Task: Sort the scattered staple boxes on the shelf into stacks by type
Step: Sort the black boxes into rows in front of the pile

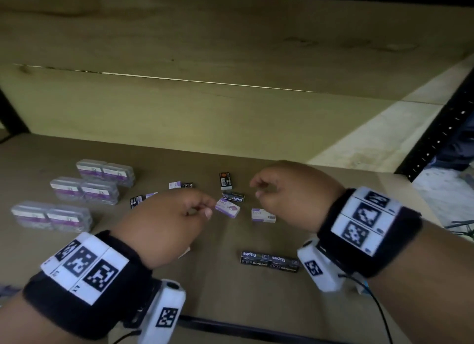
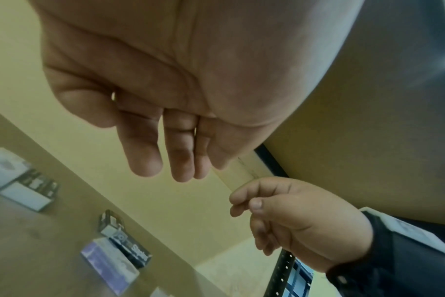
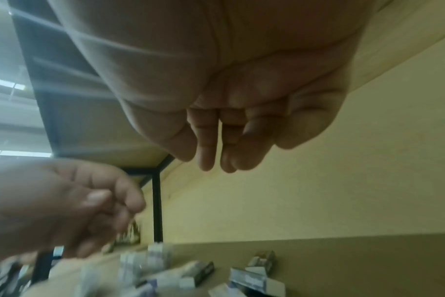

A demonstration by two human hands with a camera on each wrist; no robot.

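Observation:
Small staple boxes lie scattered on the brown shelf (image 1: 333,305). A white-and-purple box (image 1: 227,208) sits just right of my left hand (image 1: 205,207), whose fingers hang loosely curled and hold nothing. A black "Staples" box (image 1: 233,197) lies behind it, a black-and-orange box (image 1: 225,180) farther back. Another white-and-purple box (image 1: 263,214) lies under my right hand (image 1: 256,188), which hovers empty with relaxed fingers. Two black Staples boxes (image 1: 269,261) lie end to end near the front. In the left wrist view the fingers (image 2: 165,156) hang free above the purple box (image 2: 109,265).
Clear plastic cases with purple labels (image 1: 84,191) stand in three rows at the left. More small boxes (image 1: 180,185) and black ones (image 1: 137,201) lie behind my left hand. A black perforated upright (image 1: 436,138) bounds the shelf on the right; a wooden back panel (image 1: 205,112) closes the rear.

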